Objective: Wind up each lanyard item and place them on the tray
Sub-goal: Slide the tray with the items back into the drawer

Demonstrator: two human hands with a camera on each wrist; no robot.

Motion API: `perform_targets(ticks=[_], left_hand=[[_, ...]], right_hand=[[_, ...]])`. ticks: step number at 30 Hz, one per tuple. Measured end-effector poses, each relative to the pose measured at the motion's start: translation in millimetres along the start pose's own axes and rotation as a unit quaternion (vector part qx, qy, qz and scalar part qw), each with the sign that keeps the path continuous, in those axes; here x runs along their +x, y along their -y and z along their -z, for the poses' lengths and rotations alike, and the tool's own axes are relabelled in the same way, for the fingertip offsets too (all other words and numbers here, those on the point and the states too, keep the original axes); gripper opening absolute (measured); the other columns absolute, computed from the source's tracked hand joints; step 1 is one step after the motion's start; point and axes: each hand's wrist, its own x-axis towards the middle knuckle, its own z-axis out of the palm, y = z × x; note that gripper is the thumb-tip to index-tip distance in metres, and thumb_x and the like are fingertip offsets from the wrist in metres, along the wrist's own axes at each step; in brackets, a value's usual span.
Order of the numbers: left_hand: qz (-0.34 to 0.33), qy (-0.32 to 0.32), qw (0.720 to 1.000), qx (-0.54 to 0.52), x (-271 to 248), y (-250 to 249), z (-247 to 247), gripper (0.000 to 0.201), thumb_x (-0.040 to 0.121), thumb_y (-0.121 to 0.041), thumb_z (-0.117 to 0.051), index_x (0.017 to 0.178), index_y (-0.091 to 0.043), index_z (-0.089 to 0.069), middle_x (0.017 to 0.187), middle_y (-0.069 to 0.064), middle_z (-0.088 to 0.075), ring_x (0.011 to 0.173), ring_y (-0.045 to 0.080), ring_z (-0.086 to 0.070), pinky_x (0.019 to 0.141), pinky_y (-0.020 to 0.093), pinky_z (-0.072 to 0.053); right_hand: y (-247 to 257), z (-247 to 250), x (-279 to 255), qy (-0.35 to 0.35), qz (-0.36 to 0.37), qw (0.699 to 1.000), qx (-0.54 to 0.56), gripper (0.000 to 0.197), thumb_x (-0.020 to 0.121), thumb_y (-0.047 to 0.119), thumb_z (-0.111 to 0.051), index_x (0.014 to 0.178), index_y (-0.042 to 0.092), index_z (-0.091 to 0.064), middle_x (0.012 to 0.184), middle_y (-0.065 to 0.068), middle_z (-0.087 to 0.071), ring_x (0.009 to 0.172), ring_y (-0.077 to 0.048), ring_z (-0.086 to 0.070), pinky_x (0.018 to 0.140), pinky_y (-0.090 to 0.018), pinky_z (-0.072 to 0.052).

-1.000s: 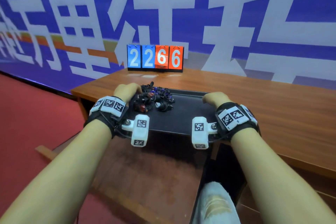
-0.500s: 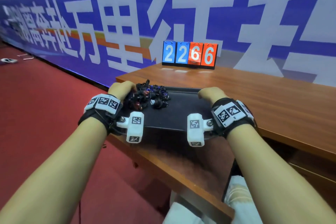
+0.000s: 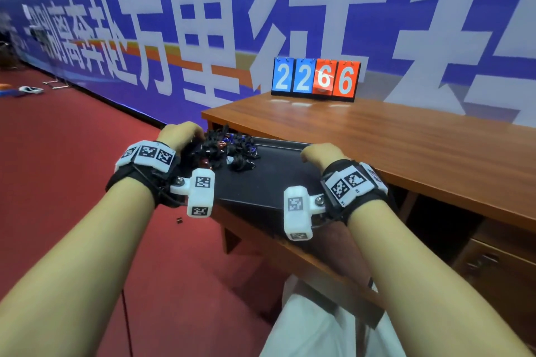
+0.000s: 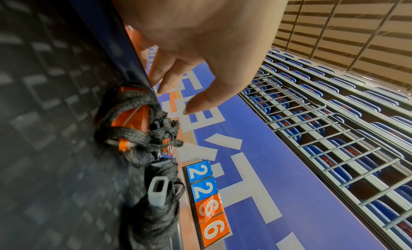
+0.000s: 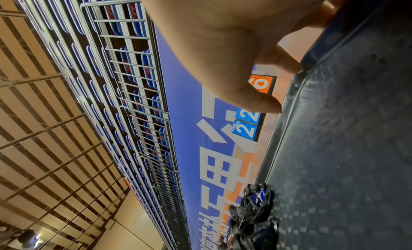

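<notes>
Head view shows our left hand (image 3: pixel 181 136) and right hand (image 3: pixel 320 153) each clamped on an end of the tray (image 3: pixel 269 182), to carry it level. Wound lanyards (image 3: pixel 229 149) sit heaped by the left end; the tray seems lifted off the table (image 3: pixel 406 148).

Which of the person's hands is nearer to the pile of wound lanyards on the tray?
Left. The left hand grips the tray edge right beside the lanyard pile. The right hand holds the opposite edge, with bare tray between it and the pile.
</notes>
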Motion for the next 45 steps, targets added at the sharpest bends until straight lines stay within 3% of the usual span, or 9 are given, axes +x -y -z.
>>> perform_targets(ticks=[4, 13, 23, 27, 32, 36, 38, 42, 45], left_hand=[[0.003, 0.003, 1.0, -0.001, -1, 13, 5, 0.009, 0.082, -0.008, -0.059, 0.073, -0.006, -0.057, 0.074, 0.009, -0.055, 0.06, 0.022, -0.051, 0.055, 0.026, -0.039], [0.035, 0.05, 0.998, -0.006, 9, 37, -15, 0.01, 0.082, -0.008, -0.058, 0.072, -0.008, -0.054, 0.075, 0.006, -0.05, 0.06, 0.02, -0.048, 0.054, 0.024, -0.038], [0.038, 0.099, 0.994, 0.019, 49, 43, -68, 0.013, 0.085, -0.011, -0.063, 0.074, -0.007, -0.055, 0.076, 0.006, -0.053, 0.061, 0.018, -0.048, 0.055, 0.026, -0.035], [0.032, 0.14, 0.989, 0.046, 69, 39, -90, 0.006, 0.089, -0.013, -0.06, 0.086, -0.008, -0.059, 0.088, 0.004, -0.057, 0.071, 0.014, -0.05, 0.059, 0.024, -0.037], [0.035, 0.211, 0.974, 0.078, 91, 33, -111, 0.015, 0.093, -0.006, -0.052, 0.082, -0.013, -0.06, 0.078, 0.005, -0.056, 0.065, 0.015, -0.051, 0.036, 0.011, -0.039], [0.05, 0.223, 0.971, 0.073, 112, 35, -120, 0.009, 0.087, -0.014, -0.055, 0.079, -0.014, -0.059, 0.09, 0.008, -0.052, 0.062, 0.013, -0.045, 0.058, 0.022, -0.034], [0.046, 0.22, 0.971, 0.086, 116, 31, -125, 0.014, 0.089, -0.015, -0.055, 0.076, -0.014, -0.057, 0.077, 0.003, -0.052, 0.061, 0.014, -0.04, 0.058, 0.024, -0.03], [0.049, 0.232, 0.966, 0.107, 123, 26, -132, 0.015, 0.075, -0.022, -0.063, 0.066, -0.012, -0.055, 0.066, 0.004, -0.055, 0.057, 0.019, -0.047, 0.057, 0.027, -0.035], [0.049, 0.24, 0.963, 0.109, 137, 31, -135, 0.019, 0.059, -0.024, -0.064, 0.072, -0.011, -0.061, 0.071, 0.008, -0.06, 0.059, 0.023, -0.056, 0.06, 0.025, -0.042]], right_hand=[[2, -12, -10, 0.009, -0.007, 0.995, -0.104, 0.04, 0.098, 0.022, -0.039, 0.131, 0.004, -0.051, 0.137, -0.019, -0.05, 0.124, -0.038, -0.048, 0.11, -0.049, -0.035], [-27, -21, -8, 0.028, -0.002, 0.994, -0.109, 0.025, 0.098, 0.021, -0.042, 0.114, 0.008, -0.057, 0.109, -0.01, -0.057, 0.092, -0.028, -0.053, 0.082, -0.034, -0.043], [-58, -16, 15, 0.022, -0.091, 0.995, 0.036, 0.025, 0.096, 0.018, -0.048, 0.112, 0.002, -0.057, 0.119, -0.015, -0.06, 0.115, -0.032, -0.057, 0.106, -0.042, -0.043], [-70, -10, 27, 0.021, -0.101, 0.992, 0.073, 0.023, 0.094, 0.013, -0.05, 0.113, 0.003, -0.059, 0.12, -0.018, -0.06, 0.118, -0.034, -0.057, 0.093, -0.033, -0.045], [-75, -4, 38, 0.022, -0.116, 0.988, 0.101, 0.037, 0.095, 0.013, -0.051, 0.13, 0.0, -0.053, 0.127, -0.019, -0.056, 0.122, -0.035, -0.054, 0.101, -0.036, -0.046], [-77, 0, 44, 0.053, -0.108, 0.986, 0.112, 0.045, 0.094, 0.013, -0.054, 0.137, 0.0, -0.049, 0.144, -0.018, -0.048, 0.134, -0.032, -0.045, 0.083, -0.028, -0.038], [-77, 3, 47, 0.06, -0.112, 0.985, 0.116, 0.04, 0.094, 0.012, -0.055, 0.132, 0.0, -0.054, 0.138, -0.02, -0.052, 0.13, -0.033, -0.049, 0.082, -0.028, -0.038], [-76, 9, 47, 0.06, -0.137, 0.98, 0.133, 0.007, 0.091, 0.009, -0.056, 0.086, 0.006, -0.059, 0.107, -0.018, -0.059, 0.101, -0.03, -0.06, 0.081, -0.038, -0.045], [-76, 14, 46, 0.07, -0.137, 0.981, 0.116, 0.007, 0.092, 0.013, -0.059, 0.091, 0.006, -0.06, 0.115, -0.016, -0.059, 0.107, -0.03, -0.059, 0.091, -0.04, -0.047]])
